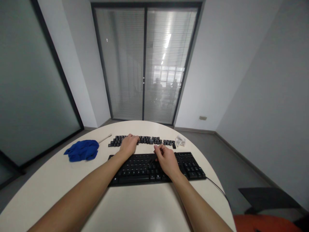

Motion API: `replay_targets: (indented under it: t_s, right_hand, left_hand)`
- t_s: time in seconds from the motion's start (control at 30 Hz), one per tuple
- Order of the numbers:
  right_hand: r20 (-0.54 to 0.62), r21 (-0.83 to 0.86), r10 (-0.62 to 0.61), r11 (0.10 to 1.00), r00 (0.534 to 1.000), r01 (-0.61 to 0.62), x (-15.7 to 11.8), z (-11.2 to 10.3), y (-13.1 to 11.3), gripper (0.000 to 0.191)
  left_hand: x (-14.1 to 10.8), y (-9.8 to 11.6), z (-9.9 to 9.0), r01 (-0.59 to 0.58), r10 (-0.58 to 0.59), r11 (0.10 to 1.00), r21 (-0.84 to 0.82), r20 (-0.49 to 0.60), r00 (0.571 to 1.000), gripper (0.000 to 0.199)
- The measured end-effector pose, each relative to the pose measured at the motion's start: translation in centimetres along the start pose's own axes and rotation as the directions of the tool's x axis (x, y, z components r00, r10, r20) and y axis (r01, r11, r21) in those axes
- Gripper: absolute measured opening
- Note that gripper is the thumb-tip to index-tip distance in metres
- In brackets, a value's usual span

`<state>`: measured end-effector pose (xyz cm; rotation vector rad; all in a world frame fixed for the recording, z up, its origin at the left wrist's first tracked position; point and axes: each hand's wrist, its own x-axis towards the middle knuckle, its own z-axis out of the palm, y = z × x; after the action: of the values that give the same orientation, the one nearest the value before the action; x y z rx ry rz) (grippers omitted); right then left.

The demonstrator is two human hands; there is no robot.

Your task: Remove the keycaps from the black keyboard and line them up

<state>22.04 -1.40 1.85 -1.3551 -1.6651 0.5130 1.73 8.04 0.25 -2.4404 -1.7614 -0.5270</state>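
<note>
Probably light, stiff and slick, so pinch loose keycaps (151, 141), lined toward the far edge of the table (145, 127), by opposite sides, with left hand (129, 144) among them, finger spread hidden, and right hand (166, 158) pinched narrow over keyboard (135, 168), contents unclear.

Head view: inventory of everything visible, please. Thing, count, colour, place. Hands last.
keyboard: 1, black, on table, beneath right hand
loose keycaps: many, mostly black, rows beyond keyboard
cable: 1, black, from keyboard's right side
cloth: 1, blue, table's left side
thin stick: 1, whitish, beside cloth
crumpled item: 1, whitish, right of keycaps
table: 1, cream, centre
chair: 1, red and black, lower right
blinds: 2 panels, grey, behind glass, background
frosted panel: 1, grey-green, left
wall plate: 1, pale, low right wall
walls: pale grey
floor: grey
left hand: 1, at keycaps
right hand: 1, over keyboard, fingers curled
</note>
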Motion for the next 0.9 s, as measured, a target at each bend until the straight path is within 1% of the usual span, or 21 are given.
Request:
replay_targets:
  t_s: [0.13, 0.3, 0.5, 0.67, 0.8, 0.9]
  right_hand:
    - [-0.001, -0.003, 0.000, 1.000, 1.000, 0.000, 0.0, 0.0, 0.0, 0.037]
    - [-0.009, -0.013, -0.001, 1.000, 1.000, 0.001, -0.1, -0.1, -0.1, 0.038]
    - [0.002, -0.025, 0.007, 1.000, 1.000, -0.007, 0.0, -0.1, -0.1, 0.038]
    - [-0.003, -0.033, -0.010, 0.999, 1.000, 0.010, 0.0, 0.0, 0.2, 0.037]
    - [-0.011, -0.023, -0.014, 1.000, 1.000, 0.014, 0.0, 0.1, 0.2, 0.038]
    - [-0.021, -0.005, -0.008, 1.000, 1.000, 0.007, 0.0, 0.0, 0.1, 0.039]
  left_hand:
    - [-0.1, 0.1, 0.1, -0.036, 0.037, 0.999, 0.017, -0.009, 0.999, 0.031]
    - [-0.2, 0.5, -0.1, -0.066, 0.067, 0.997, 0.030, -0.009, 0.998, 0.027]
    - [-0.2, 0.5, -0.3, -0.061, 0.061, 0.998, 0.029, 0.001, 0.998, 0.023]
    - [-0.3, 0.6, -0.7, -0.029, 0.029, 1.000, 0.005, 0.002, 1.000, 0.023]
    - [-1.4, 1.8, -1.6, 0.013, -0.015, 0.999, -0.039, -0.038, 0.999, 0.028]
    - [-3.5, 3.5, -2.2, 0.049, -0.053, 0.995, -0.082, -0.049, 0.997, 0.024]
